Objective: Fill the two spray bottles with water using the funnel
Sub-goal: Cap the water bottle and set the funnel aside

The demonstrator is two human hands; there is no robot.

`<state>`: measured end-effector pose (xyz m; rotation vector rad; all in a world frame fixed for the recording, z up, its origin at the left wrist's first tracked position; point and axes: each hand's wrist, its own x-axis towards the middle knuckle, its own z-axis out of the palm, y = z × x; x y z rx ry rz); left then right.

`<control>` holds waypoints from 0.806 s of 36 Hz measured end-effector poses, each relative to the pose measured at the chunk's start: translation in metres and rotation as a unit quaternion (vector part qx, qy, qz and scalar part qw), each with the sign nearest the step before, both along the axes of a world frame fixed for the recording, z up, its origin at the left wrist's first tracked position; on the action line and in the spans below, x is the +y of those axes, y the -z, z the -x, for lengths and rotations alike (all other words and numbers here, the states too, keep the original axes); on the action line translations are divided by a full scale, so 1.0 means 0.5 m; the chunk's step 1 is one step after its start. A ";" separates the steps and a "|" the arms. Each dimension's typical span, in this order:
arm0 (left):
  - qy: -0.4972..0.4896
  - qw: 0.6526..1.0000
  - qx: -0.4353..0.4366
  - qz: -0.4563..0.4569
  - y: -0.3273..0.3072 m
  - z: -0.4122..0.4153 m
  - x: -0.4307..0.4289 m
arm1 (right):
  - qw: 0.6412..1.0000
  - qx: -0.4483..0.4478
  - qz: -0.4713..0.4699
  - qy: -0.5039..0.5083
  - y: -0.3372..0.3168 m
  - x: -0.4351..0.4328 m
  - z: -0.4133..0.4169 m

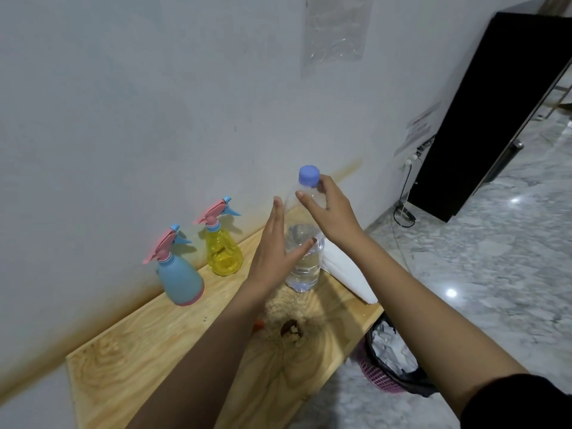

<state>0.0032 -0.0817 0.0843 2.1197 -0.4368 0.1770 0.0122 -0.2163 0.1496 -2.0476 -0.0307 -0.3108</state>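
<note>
**Water bottle under both hands, spray bottles standing apart**

Head view: the water bottle is standing upright on the table, with its blue cap on. The left hand is lying straight-fingered along its left side, thumb touching the front (no grip). The right hand is curling thumb and fingers round the neck under the cap. The blue spray bottle and yellow spray bottle are standing leftward, against the wall.

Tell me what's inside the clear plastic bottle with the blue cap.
Water fills the bottle's lower part; the top looks empty. The left hand and right hand hide parts.
</note>
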 end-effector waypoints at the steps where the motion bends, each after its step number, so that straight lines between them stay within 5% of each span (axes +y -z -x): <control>1: 0.000 1.000 0.008 -0.012 0.007 0.003 0.010 | 1.000 0.012 -0.020 -0.016 0.013 -0.004 0.005; 6: 0.021 0.983 0.064 -0.173 0.070 0.013 0.096 | 0.992 0.054 -0.099 -0.058 0.070 -0.018 0.017; 9: 0.078 0.924 0.094 -0.362 0.115 0.022 0.149 | 0.991 0.065 -0.094 -0.070 0.108 -0.022 0.022; 12: 0.111 0.874 0.131 -0.455 0.150 0.031 0.190 | 0.989 0.086 -0.095 -0.070 0.141 -0.028 0.030; 18: 0.161 0.830 0.188 -0.500 0.182 0.044 0.221 | 0.985 0.110 -0.122 -0.056 0.206 -0.023 0.040; 29: 0.107 0.878 0.188 -0.428 0.209 0.051 0.208 | 0.988 0.096 -0.115 -0.035 0.242 -0.008 0.029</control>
